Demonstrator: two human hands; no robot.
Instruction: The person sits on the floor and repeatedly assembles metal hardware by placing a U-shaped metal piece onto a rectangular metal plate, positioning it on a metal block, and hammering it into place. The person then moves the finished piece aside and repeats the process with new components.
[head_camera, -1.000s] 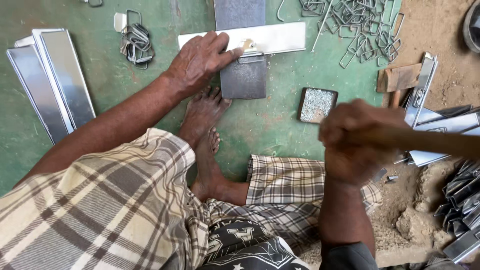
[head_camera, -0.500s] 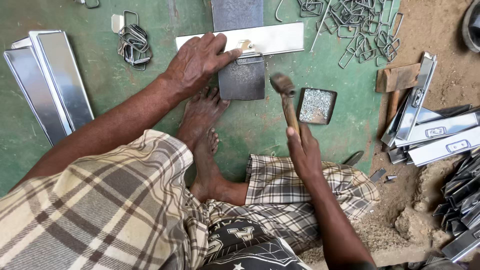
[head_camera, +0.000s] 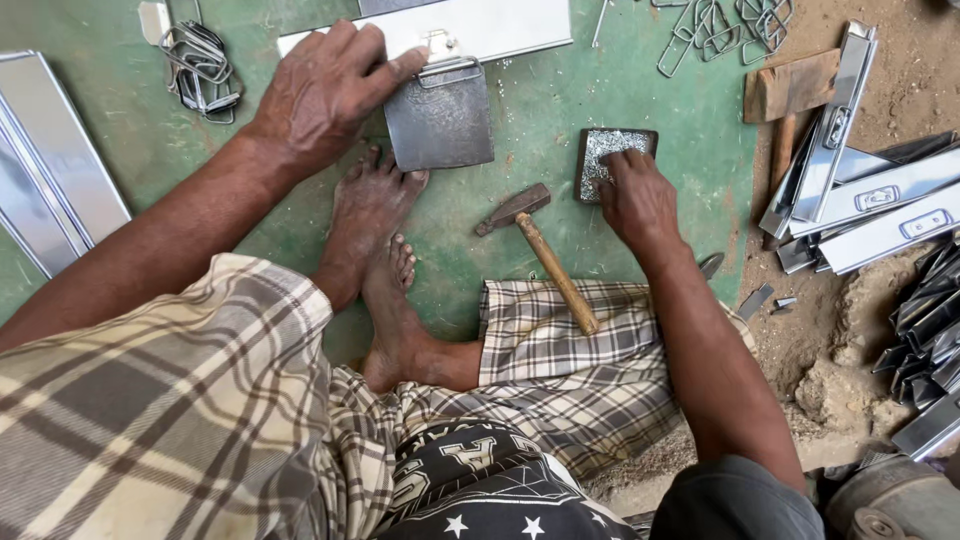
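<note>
— Left hand (head_camera: 330, 90), upper left of centre: what is it doing?

— Spread flat, palm down, pressing on a white metal strip (head_camera: 500, 25) and the top edge of a dark metal plate (head_camera: 440, 118) that lies on the green floor (head_camera: 540, 120); it grips nothing.

— And the right hand (head_camera: 635, 200)?

— Right of centre, fingers curled down into a small dark tray of tiny silvery pieces (head_camera: 608, 160); whether it pinches one cannot be told.

— The hammer (head_camera: 540, 250)?

— Lying loose between the hands, head near the tray, wooden handle running toward the checked cloth (head_camera: 560, 350).

— Around them?

— Wire clips (head_camera: 730, 25) at upper right, shiny metal channels (head_camera: 880, 200) at right, metal strips (head_camera: 50, 190) at far left.
</note>
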